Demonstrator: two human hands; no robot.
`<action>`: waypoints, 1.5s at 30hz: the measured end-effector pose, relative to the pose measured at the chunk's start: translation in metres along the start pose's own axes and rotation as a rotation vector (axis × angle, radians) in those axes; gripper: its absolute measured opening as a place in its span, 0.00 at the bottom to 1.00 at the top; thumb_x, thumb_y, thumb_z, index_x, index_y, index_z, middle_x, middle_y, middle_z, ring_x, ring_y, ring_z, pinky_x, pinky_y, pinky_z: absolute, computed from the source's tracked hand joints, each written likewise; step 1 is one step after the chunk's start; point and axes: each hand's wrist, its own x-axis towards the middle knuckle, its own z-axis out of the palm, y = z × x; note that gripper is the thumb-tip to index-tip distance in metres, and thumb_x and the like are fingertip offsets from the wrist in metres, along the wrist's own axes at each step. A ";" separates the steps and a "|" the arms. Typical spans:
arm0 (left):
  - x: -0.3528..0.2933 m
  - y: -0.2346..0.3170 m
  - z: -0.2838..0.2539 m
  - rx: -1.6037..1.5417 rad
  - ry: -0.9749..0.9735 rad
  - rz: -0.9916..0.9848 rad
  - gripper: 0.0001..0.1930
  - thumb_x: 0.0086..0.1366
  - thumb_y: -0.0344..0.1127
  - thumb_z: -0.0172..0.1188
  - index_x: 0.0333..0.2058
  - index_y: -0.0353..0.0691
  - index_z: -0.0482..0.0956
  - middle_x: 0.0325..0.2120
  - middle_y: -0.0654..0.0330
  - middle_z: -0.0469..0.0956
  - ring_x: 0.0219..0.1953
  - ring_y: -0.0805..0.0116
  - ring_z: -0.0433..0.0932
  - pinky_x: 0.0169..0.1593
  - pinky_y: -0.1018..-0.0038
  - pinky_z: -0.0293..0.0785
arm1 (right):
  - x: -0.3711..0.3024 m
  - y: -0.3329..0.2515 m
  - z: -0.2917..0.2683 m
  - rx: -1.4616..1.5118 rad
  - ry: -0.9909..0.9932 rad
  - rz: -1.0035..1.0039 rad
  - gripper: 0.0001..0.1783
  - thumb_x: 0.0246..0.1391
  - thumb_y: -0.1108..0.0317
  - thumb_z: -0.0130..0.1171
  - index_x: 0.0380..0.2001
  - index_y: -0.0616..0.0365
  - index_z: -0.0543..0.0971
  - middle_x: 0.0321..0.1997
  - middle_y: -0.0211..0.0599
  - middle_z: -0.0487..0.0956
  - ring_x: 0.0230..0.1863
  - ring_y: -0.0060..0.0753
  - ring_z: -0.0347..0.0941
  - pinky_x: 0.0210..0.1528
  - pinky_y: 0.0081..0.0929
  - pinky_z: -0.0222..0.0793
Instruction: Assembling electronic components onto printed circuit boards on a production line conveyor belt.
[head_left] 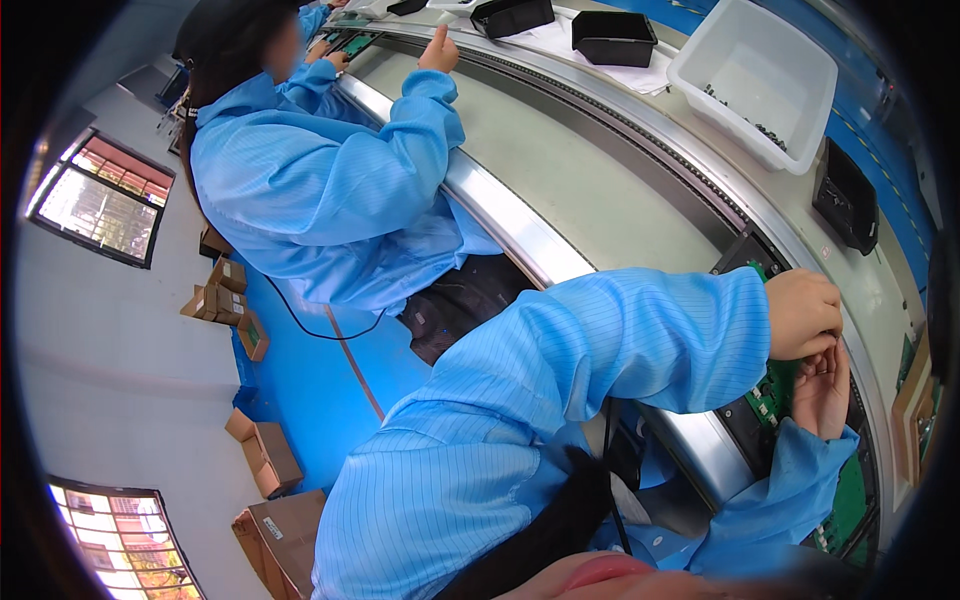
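A green circuit board [772, 392] lies in a black tray [742, 252] on the conveyor bench at the right. My left hand [802, 314], coming out of a blue sleeve, is closed in a fist over the board's upper edge. Just below it my right hand [822, 388] has its palm turned up and its curled fingers touching the left hand's fingers above the board. What the fingers pinch between them is hidden.
A co-worker in a blue smock [320, 180] sits further along the steel-edged conveyor [520, 225]. A white bin [800, 70] with small dark parts and several black trays [612, 36] stand beyond it. Cardboard boxes [265, 455] lie on the blue floor at the left.
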 end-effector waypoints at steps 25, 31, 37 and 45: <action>0.009 -0.005 -0.040 -0.045 -0.329 -0.054 0.06 0.49 0.35 0.55 0.23 0.41 0.79 0.23 0.61 0.75 0.29 0.61 0.73 0.36 0.71 0.69 | -0.008 0.004 0.022 -0.234 -0.121 -0.004 0.15 0.57 0.64 0.46 0.44 0.61 0.68 0.36 0.29 0.69 0.32 0.16 0.61 0.33 0.10 0.58; 0.006 -0.011 -0.032 0.030 -0.178 0.125 0.06 0.49 0.35 0.56 0.22 0.42 0.78 0.23 0.63 0.75 0.30 0.64 0.73 0.37 0.72 0.68 | -0.012 0.000 0.021 -0.190 -0.111 0.038 0.14 0.57 0.64 0.45 0.43 0.62 0.68 0.37 0.31 0.69 0.32 0.17 0.61 0.33 0.10 0.58; 0.005 -0.013 -0.027 0.110 -0.116 0.200 0.05 0.48 0.36 0.56 0.22 0.43 0.78 0.24 0.65 0.74 0.30 0.67 0.72 0.39 0.73 0.67 | -0.008 0.001 0.016 -0.146 -0.147 0.047 0.14 0.57 0.64 0.45 0.42 0.63 0.68 0.35 0.31 0.68 0.31 0.17 0.60 0.34 0.10 0.59; 0.005 -0.012 -0.029 0.196 -0.127 0.241 0.04 0.48 0.35 0.56 0.21 0.45 0.77 0.24 0.66 0.74 0.30 0.69 0.72 0.40 0.75 0.66 | -0.006 0.002 0.012 -0.129 -0.174 0.065 0.13 0.58 0.65 0.44 0.41 0.63 0.68 0.34 0.32 0.66 0.31 0.17 0.60 0.35 0.10 0.59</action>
